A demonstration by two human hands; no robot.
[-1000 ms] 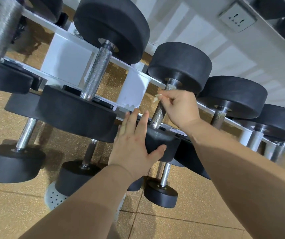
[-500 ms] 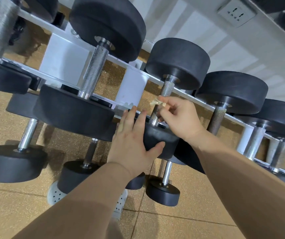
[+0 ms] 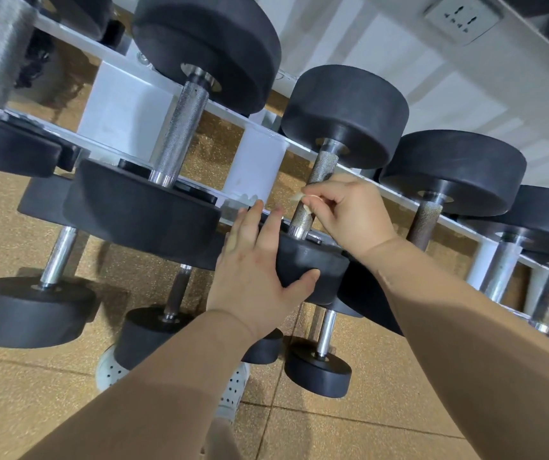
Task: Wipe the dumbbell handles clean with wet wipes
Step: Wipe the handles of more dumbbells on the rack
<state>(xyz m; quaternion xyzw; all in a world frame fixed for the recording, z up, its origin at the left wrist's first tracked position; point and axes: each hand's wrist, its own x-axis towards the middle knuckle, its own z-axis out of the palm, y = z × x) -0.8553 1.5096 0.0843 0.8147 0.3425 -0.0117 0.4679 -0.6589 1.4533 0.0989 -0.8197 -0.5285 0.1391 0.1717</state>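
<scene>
A black dumbbell with a knurled metal handle (image 3: 321,175) lies across the white rack (image 3: 259,161) in the middle of the view. My right hand (image 3: 349,214) pinches a small crumpled wet wipe (image 3: 301,196) against the lower part of that handle. My left hand (image 3: 256,270) rests on the dumbbell's near black head (image 3: 312,263), fingers straight over its top and thumb under its front edge.
More dumbbells lie on the rack: a larger one (image 3: 180,137) to the left, others (image 3: 429,214) to the right. Smaller dumbbells (image 3: 319,363) sit on a lower tier above the tan floor. A white perforated shoe (image 3: 113,370) shows below. A wall socket (image 3: 462,16) is top right.
My right hand has slid the wipe down the handle toward the near head. My left hand has stayed on that head.
</scene>
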